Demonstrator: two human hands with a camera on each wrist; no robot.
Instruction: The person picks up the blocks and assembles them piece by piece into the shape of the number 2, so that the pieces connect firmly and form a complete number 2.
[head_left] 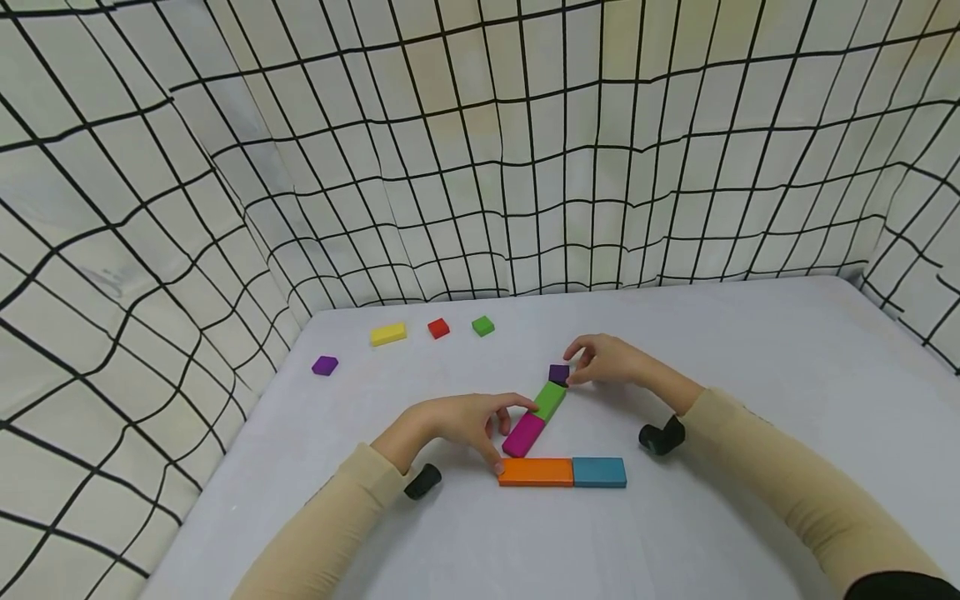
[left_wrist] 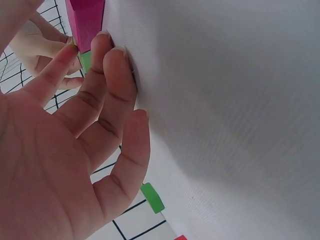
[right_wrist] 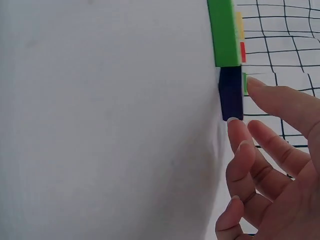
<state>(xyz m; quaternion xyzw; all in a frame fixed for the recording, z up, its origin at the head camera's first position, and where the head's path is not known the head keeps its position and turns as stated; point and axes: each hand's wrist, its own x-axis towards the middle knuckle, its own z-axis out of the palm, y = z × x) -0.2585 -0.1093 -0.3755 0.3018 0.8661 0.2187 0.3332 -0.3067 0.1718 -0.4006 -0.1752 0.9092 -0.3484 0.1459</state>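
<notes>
My left hand [head_left: 468,421] spreads over the row of blocks, its thumb at the left end of an orange block [head_left: 536,472] and its index fingertip on a long green block [head_left: 550,401]. The other fingers bend loosely above the cloth. A magenta block [head_left: 523,434] lies end to end with the green one in a slanting line. At its far end stands a small dark purple block [head_left: 558,373]. Beside that block is my right hand [head_left: 611,360], one fingertip at the block's end [right_wrist: 232,95] and the thumb apart from it. A blue block [head_left: 599,472] abuts the orange one.
Toward the back left lie a yellow block [head_left: 388,334], a small red block [head_left: 438,328], a small green block [head_left: 483,326] and a purple block [head_left: 325,365]. Black netting [head_left: 525,167] hangs behind the white table [head_left: 787,358]. Dark wrist cameras [head_left: 662,436] sit under the sleeves.
</notes>
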